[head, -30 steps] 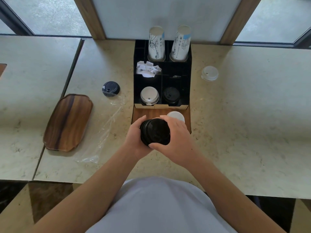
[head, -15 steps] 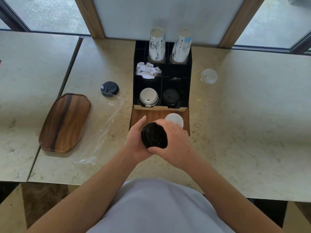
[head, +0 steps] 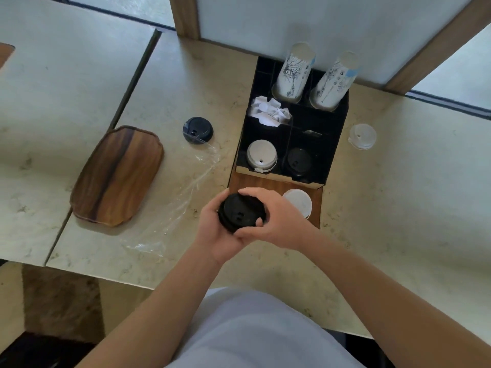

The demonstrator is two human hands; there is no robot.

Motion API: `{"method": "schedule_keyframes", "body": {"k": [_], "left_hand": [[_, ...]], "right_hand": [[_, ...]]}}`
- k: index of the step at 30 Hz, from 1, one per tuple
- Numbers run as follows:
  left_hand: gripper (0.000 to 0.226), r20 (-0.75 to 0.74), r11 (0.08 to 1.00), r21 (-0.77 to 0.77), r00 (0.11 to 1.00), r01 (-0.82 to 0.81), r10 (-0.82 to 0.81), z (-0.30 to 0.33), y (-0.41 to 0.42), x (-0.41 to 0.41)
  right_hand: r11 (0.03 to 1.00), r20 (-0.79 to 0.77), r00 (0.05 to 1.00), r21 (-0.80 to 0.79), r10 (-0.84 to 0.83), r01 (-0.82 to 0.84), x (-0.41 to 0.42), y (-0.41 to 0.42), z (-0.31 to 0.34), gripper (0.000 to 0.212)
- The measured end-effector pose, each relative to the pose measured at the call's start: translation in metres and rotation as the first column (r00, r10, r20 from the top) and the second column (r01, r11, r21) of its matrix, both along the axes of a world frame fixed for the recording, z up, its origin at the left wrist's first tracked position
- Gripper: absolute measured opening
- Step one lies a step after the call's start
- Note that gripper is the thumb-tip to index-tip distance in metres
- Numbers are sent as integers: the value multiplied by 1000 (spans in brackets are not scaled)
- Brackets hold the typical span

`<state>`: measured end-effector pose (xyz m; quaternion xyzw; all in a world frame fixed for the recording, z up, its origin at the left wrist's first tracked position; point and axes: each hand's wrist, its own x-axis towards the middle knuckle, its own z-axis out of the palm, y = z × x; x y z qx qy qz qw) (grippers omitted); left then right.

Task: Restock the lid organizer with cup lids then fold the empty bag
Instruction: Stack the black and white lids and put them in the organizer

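Both hands hold a stack of black lids (head: 241, 215) just above the near edge of the table (head: 398, 208), in front of the lid organizer (head: 289, 134). The left hand (head: 215, 235) cups the stack from below and the left, its fingers curled around it; the right hand (head: 279, 219) grips it from the right, thumb at the near rim and fingers wrapped over the far side. The top lid faces up toward the camera, tilted slightly, and the stack's axis runs away from the viewer into the left palm.

In the organizer's near row, a white lid stack (head: 261, 156) sits in the left compartment and a black lid stack (head: 299, 162) in the right. A clear empty bag (head: 183, 200) lies flat on the table to the left, running from near to far. A single black lid (head: 198, 129) lies at its far end, and a white lid (head: 362, 136) lies to the right of the organizer.
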<state>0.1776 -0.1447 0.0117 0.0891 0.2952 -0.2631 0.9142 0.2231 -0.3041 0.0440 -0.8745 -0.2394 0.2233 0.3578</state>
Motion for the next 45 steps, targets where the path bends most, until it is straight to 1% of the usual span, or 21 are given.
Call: {"method": "schedule_keyframes", "body": {"k": [2, 4, 6, 7, 8, 9, 12, 14, 16, 18, 21, 23, 26, 29, 33, 35, 38, 39, 41, 43, 45], "left_hand": [[38, -17, 994, -23, 994, -108, 107, -2, 11, 9], [34, -26, 982, -47, 983, -181, 180, -7, 25, 18], [35, -42, 970, -61, 972, -234, 232, -10, 39, 27], [37, -55, 965, -68, 967, -254, 251, -10, 45, 32], [38, -69, 958, -74, 960, -278, 273, -11, 52, 37], [40, -79, 950, -72, 952, -303, 297, -13, 59, 42], [40, -83, 939, -11, 937, -342, 340, -20, 78, 52], [38, -77, 933, -18, 931, -360, 358, -26, 84, 53], [40, -96, 917, -69, 917, -394, 387, -34, 84, 53], [42, -115, 895, -119, 901, -430, 418, -41, 80, 53], [43, -149, 883, -135, 890, -450, 431, -46, 76, 58], [41, -153, 894, -117, 897, -433, 414, -48, 76, 62], [35, -162, 913, -94, 911, -397, 380, -51, 77, 66], [37, -146, 924, -74, 920, -376, 363, -53, 78, 67], [43, -143, 937, -17, 928, -350, 344, -53, 80, 69], [45, -144, 942, 9, 931, -336, 334, -53, 78, 70], [48, -120, 951, 21, 943, -310, 310, -51, 73, 72], [48, -111, 955, 18, 948, -297, 298, -49, 71, 72], [48, -94, 964, -2, 960, -266, 265, -45, 65, 70], [47, -66, 977, -24, 976, -211, 209, -41, 58, 68], [43, -30, 989, -15, 989, -146, 146, -35, 51, 66]], "right_hand": [[998, -10, 998, -19, 60, -60, 20, 18, 0, 77], [986, -64, 988, -79, 140, -145, 43, 40, -3, 83], [967, -219, 954, -106, 204, -231, 70, 59, -6, 87], [969, -300, 932, -76, 203, -236, 83, 67, -7, 81], [977, -341, 922, -44, 183, -210, 100, 76, -9, 72], [987, -334, 933, -31, 136, -156, 119, 86, -12, 65], [991, -134, 990, -128, -43, 25, 180, 117, -31, 50], [968, -83, 996, -249, -36, 14, 213, 139, -51, 45], [912, -34, 995, -398, 97, -102, 236, 157, -72, 52], [845, 15, 967, -490, 254, -214, 248, 170, -88, 64], [763, 51, 899, -552, 434, -337, 255, 185, -103, 82], [709, 66, 855, -594, 515, -381, 259, 193, -109, 89], [635, 62, 802, -648, 594, -420, 261, 201, -115, 89], [655, 87, 796, -626, 599, -424, 264, 201, -116, 82], [688, 78, 842, -618, 533, -379, 267, 195, -99, 78], [767, 104, 884, -550, 456, -331, 267, 190, -81, 78], [913, 210, 929, -344, 305, -222, 248, 174, -48, 82], [942, 204, 944, -271, 257, -198, 235, 166, -37, 83], [971, 129, 970, -151, 206, -186, 201, 144, -16, 84], [975, 47, 978, -103, 202, -196, 163, 118, -2, 83], [975, -29, 980, -95, 199, -201, 128, 90, 8, 82]]}}
